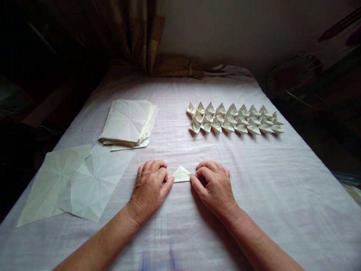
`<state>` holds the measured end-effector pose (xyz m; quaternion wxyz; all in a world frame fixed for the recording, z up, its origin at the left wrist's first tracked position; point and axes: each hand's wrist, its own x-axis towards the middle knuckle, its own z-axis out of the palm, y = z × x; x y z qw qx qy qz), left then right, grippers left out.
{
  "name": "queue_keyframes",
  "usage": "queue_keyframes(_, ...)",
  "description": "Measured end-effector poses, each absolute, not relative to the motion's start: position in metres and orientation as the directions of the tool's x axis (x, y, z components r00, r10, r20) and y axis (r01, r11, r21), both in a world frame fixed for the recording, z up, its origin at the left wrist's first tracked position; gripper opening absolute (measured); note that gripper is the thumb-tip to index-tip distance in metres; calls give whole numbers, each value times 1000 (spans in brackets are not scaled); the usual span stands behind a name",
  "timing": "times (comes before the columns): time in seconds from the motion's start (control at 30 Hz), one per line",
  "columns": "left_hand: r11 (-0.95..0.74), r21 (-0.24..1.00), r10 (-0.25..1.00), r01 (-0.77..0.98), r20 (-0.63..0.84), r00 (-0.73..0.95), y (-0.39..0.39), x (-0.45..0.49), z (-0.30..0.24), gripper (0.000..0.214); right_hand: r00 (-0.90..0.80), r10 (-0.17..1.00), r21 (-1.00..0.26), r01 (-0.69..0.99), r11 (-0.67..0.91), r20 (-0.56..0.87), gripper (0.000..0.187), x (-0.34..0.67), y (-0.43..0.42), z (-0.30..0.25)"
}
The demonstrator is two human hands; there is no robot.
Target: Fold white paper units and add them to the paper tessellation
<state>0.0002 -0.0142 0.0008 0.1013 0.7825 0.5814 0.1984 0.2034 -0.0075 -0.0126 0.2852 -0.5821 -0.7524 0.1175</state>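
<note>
A small folded white paper triangle (181, 174) lies on the cloth-covered table (197, 226) between my hands. My left hand (150, 187) has its fingers curled and pinches the triangle's left end. On the other side, my right hand (213, 185) is curled too and pinches the right end. Both hands rest on the cloth.
A stack of creased white paper squares (128, 122) sits at the back left. Two loose creased sheets (76, 182) lie at the near left. Rows of several finished folded paper pieces (234, 119) stand at the back right. A curtain (146, 34) hangs behind.
</note>
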Motion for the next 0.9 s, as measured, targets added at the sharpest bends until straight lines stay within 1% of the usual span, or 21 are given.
queue_keyframes(0.07,-303,383,950,873,192,246,-14,0,0,19,-160,946,-511,810,290,283,16,204,-8,-13)
queue_keyframes(0.13,-300,376,951,877,191,243,-15,-1,-1,16,-156,947,-516,807,286,282,6,204,-8,-14)
queue_keyframes(0.17,-297,375,952,878,191,240,-15,-1,-2,13,-159,945,-518,804,291,285,4,204,-9,-14)
queue_keyframes(0.3,-287,386,955,876,183,232,-15,-1,-1,4,-203,932,-516,788,337,299,8,205,-10,-12)
queue_keyframes(0.4,-290,400,956,869,161,245,-15,-1,0,5,-210,931,-511,788,342,300,12,204,-11,-11)
queue_keyframes(0.53,-289,405,957,867,151,249,-15,0,0,6,-183,944,-476,828,298,273,4,193,-11,-8)
queue_keyframes(0.6,-290,402,956,869,157,247,-15,-1,-1,8,-161,952,-438,859,264,259,16,184,-12,-7)
queue_keyframes(0.67,-289,399,956,870,159,245,-15,-1,-2,10,-149,953,-419,872,253,265,22,176,-12,-7)
queue_keyframes(0.8,-292,396,956,871,154,251,-14,-2,-2,9,-136,959,-453,859,240,250,16,176,-14,-9)
queue_keyframes(0.9,-301,403,953,865,158,258,-14,-2,-1,8,-101,967,-470,860,202,232,11,190,-15,-10)
